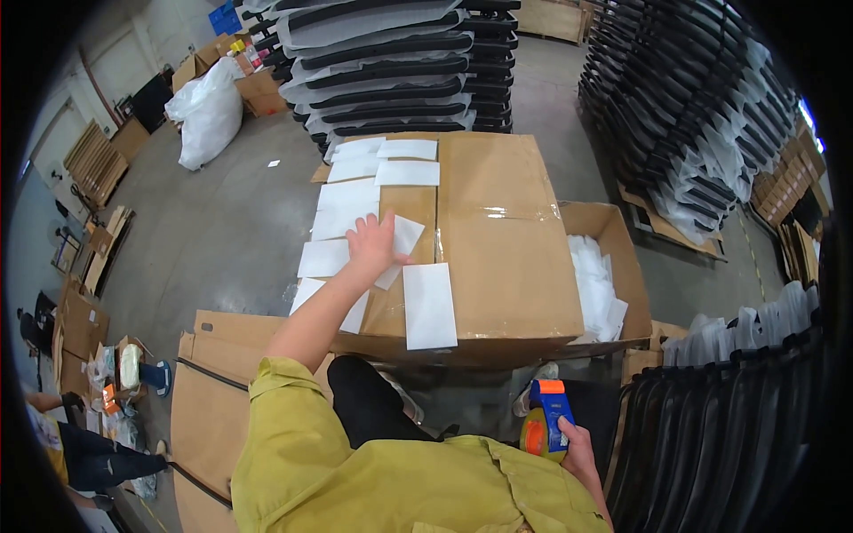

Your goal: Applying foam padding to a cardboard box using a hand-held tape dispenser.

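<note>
Fingers of left hand flat on tilted white label, long axis diagonal.

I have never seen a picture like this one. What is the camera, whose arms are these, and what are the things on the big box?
The camera sits on a person's head and looks down, so the edges bend. Both arms are that person's own. The left hand presses on white paper sheets lying on a large sealed cardboard box. The right hand, low by the body, holds a blue and orange tape dispenser. Behind the box stands an open carton with white packing inside.
</note>
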Available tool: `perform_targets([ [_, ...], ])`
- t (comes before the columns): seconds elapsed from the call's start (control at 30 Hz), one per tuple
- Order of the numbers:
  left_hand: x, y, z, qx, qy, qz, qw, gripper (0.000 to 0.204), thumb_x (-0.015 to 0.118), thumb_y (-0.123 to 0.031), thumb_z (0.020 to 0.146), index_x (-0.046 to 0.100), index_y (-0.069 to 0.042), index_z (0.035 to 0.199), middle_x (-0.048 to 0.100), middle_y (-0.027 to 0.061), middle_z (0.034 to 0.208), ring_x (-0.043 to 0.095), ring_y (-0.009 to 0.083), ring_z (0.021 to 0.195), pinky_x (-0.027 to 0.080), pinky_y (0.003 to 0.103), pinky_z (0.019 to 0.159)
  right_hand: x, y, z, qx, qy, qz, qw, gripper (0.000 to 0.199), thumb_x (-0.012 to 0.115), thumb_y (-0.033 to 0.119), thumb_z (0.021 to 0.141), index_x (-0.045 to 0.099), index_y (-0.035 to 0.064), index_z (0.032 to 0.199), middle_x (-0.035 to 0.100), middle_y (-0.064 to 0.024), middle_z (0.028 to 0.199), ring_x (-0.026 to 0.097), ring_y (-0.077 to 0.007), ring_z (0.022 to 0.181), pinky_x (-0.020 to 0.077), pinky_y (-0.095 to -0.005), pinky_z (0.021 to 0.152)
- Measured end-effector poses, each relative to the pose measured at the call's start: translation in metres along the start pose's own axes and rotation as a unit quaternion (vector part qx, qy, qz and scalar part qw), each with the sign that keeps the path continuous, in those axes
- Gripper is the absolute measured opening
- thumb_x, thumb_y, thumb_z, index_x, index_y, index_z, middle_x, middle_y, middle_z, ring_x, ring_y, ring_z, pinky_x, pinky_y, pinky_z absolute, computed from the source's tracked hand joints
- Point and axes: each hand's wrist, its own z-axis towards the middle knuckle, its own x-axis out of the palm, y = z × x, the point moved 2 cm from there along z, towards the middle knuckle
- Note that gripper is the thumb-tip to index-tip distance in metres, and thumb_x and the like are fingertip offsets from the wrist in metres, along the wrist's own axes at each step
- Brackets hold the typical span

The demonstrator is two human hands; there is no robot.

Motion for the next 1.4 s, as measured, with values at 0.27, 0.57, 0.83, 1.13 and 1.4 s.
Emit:
perform_targets([
  [0.27, 0.019, 0.028, 0.012, -0.038, 0.062, -0.143, 0.987, 0.079, 0.075, -0.033, 0.058, 0.037, -0.017, 0.125, 0.058, 0.014, 0.089, 0.056, 0.0327, 0.085, 0.046, 0.041, 0.073, -0.013, -0.012, -0.023, -0.024, -0.015, 0.05, 0.998, 0.027, 0.057, 0.019, 0.082, 0.057, -0.0029, 0.097, 0.062, -0.0088, 0.088, 0.061, -0.0162, 0.074, 0.0483, -0.0289, 0.071],
  [0.57, -0.066, -0.071, 0.006, -0.071, 0.088, -0.762, 0.638, 0.045, 0.058, -0.005, 0.078, 0.048, -0.008, 0.122, 0.052, -0.0035, 0.066, 0.05, 0.0058, 0.059, 0.044, 0.021, 0.055, -0.013, 0.005, -0.036, -0.119, 0.017, -0.045, 0.992, 0.029, 0.058, 0.019, 0.079, 0.057, -0.0045, 0.096, 0.062, -0.0071, 0.086, 0.058, -0.0116, 0.073, 0.0461, -0.0247, 0.069],
  [0.83, 0.004, -0.161, -0.046, 0.003, 0.16, -0.509, 0.846, 0.046, 0.063, -0.005, 0.072, 0.05, -0.004, 0.116, 0.054, 0.0083, 0.069, 0.056, 0.0221, 0.062, 0.048, 0.033, 0.059, 0.013, 0.03, -0.047, -0.219, 0.105, -0.039, 0.969, 0.033, 0.061, 0.021, 0.077, 0.057, -0.0062, 0.094, 0.062, -0.0083, 0.081, 0.057, -0.0111, 0.07, 0.0454, -0.0236, 0.067],
  [1.13, -0.076, -0.188, -0.101, 0.085, 0.422, -0.63, 0.646, 0.045, 0.064, -0.038, 0.075, 0.06, 0.002, 0.095, 0.06, 0.0097, 0.084, 0.054, 0.015, 0.075, 0.044, 0.03, 0.068, 0.017, 0.042, -0.067, -0.216, 0.141, -0.153, 0.954, 0.035, 0.068, 0.022, 0.072, 0.057, -0.0041, 0.092, 0.061, -0.0059, 0.078, 0.054, -0.0083, 0.067, 0.0441, -0.0214, 0.062],
  [1.4, -0.076, -0.189, -0.121, 0.129, 0.43, -0.635, 0.629, 0.021, 0.063, -0.019, 0.079, 0.064, 0.002, 0.075, 0.058, 0.0035, 0.059, 0.051, 0.0097, 0.054, 0.043, 0.025, 0.052, 0.025, 0.044, -0.065, -0.238, 0.146, -0.239, 0.93, 0.029, 0.069, 0.02, 0.07, 0.058, -0.003, 0.085, 0.061, -0.004, 0.075, 0.052, -0.0056, 0.065, 0.0428, -0.0204, 0.059],
])
